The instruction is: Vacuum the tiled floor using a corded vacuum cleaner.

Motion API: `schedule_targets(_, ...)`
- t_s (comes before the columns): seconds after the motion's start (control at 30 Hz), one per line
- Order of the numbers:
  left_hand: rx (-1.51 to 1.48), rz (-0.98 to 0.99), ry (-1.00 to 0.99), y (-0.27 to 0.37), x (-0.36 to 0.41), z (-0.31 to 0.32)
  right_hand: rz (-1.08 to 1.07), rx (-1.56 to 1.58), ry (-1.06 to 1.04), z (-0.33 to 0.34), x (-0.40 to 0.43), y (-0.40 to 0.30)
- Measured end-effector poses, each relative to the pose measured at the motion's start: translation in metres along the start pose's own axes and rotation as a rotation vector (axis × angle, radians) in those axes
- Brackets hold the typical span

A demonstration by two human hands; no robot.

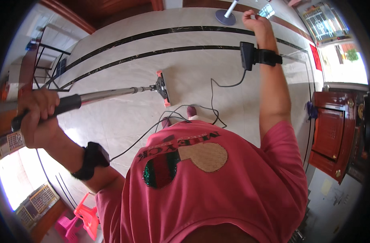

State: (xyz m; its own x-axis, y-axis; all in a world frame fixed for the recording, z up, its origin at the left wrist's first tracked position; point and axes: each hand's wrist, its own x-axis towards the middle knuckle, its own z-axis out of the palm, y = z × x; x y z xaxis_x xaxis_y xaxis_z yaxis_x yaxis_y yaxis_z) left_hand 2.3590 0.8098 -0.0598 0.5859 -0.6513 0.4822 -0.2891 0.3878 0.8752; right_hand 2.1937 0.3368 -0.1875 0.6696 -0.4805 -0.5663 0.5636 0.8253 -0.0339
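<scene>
My left hand (39, 118) is closed around the black grip of a mop (109, 94) with a telescopic metal pole. The mop's flat head, dark with pink ends, rests on the tiled floor in front of my feet. My right hand (254, 20) is raised at the upper right with its fingers curled; whether it holds anything cannot be told. A shiny, pale bluish patch shows beside its fingers. Near that hand stands a white pole on a round grey-blue base (225, 17). Both wrists wear black strapped devices, joined to a dark cable.
The dark cable (213, 100) loops over my feet. A dark metal frame (53, 68) stands at the left. Pink and red plastic stools (87, 214) are at the lower left. A reddish-brown wooden cabinet (329, 133) is at the right. Black stripes cross the floor.
</scene>
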Motion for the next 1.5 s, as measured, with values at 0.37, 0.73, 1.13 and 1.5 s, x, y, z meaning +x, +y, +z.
schedule_targets(0.37,0.043,0.068,0.001,-0.014,0.013,0.046,0.288,0.028,-0.270,0.077,-0.064,0.201)
schedule_targets(0.73,-0.469,-0.422,-0.656,-0.045,-0.009,0.028,0.201,-0.132,-0.214,0.087,-0.024,0.188)
schedule_targets(1.13,-0.036,-0.707,-0.632,-0.084,0.027,0.094,0.322,0.195,-0.114,0.077,-0.018,0.226)
schedule_targets(1.5,-0.316,-0.831,-0.462,-0.091,0.018,0.107,-0.417,-0.289,-0.199,0.080,-0.015,0.254)
